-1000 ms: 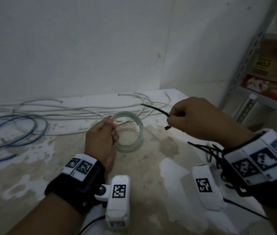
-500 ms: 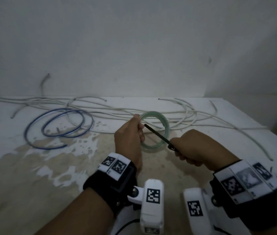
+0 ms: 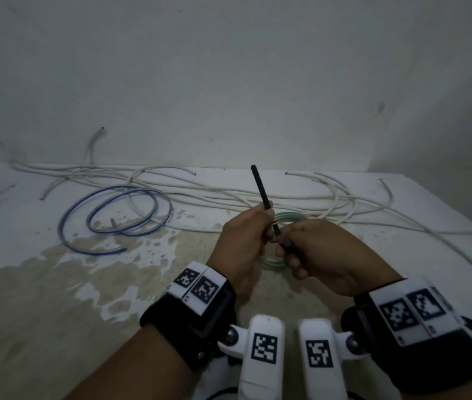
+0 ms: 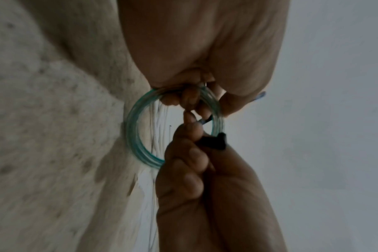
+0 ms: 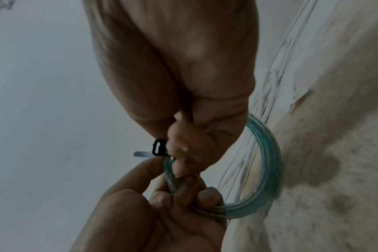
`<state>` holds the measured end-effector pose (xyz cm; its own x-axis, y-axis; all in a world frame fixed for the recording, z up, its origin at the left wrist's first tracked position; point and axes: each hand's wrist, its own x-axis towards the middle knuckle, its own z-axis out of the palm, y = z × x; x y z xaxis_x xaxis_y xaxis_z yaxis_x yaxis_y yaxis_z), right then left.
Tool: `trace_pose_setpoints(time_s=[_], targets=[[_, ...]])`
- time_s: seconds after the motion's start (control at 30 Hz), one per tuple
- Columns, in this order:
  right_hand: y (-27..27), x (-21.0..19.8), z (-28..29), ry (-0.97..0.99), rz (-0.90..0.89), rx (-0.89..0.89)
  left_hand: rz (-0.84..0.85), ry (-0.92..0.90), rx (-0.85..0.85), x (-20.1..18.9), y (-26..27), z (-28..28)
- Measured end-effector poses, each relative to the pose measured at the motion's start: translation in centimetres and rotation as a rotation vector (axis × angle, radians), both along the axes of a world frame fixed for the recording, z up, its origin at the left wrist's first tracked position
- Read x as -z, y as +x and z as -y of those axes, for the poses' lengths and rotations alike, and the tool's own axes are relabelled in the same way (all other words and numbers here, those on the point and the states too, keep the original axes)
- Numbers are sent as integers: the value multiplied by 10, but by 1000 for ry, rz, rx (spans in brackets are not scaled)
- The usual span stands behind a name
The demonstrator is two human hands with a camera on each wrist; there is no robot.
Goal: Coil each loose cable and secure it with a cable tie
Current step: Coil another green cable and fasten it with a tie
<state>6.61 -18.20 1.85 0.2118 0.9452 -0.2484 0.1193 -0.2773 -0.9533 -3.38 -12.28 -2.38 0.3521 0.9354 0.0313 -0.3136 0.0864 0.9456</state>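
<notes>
Green coiled cable (image 3: 288,217) and black cable tie (image 3: 260,186) gripped between both hands.

wall (image 3: 229,67): plain, pale grey | floor (image 3: 41,298): white, large tan worn patches | light: dim

The coil (image 3: 288,219) between my hands is see-through green, and the tie (image 3: 262,189) I'm pinching is black. Past my left hand (image 3: 243,243) there's a blue cable (image 3: 119,215), white cables (image 3: 229,194) behind it. Tabletop (image 3: 55,298) is blotchy beige and white.
</notes>
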Motion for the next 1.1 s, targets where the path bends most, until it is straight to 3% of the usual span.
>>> trace_pose_setpoints(time_s=[0.13,0.3,0.5,0.63,0.97,1.1], targets=[[2,2,3,27,-160,-17,-75,59,12,-7,-6,-2],[-4,4,8,148,-272,10,-54,13,-122,-5,-6,-5],[-4,10,12,303,154,39,-139,119,-194,-5,-6,-5],[-3,10,12,420,306,87,-216,213,-205,-7,-9,-8],[2,13,9,507,412,271,-558,451,-235,-2,-6,-5],[4,15,8,529,324,326,-604,459,-190,-5,-7,-2]])
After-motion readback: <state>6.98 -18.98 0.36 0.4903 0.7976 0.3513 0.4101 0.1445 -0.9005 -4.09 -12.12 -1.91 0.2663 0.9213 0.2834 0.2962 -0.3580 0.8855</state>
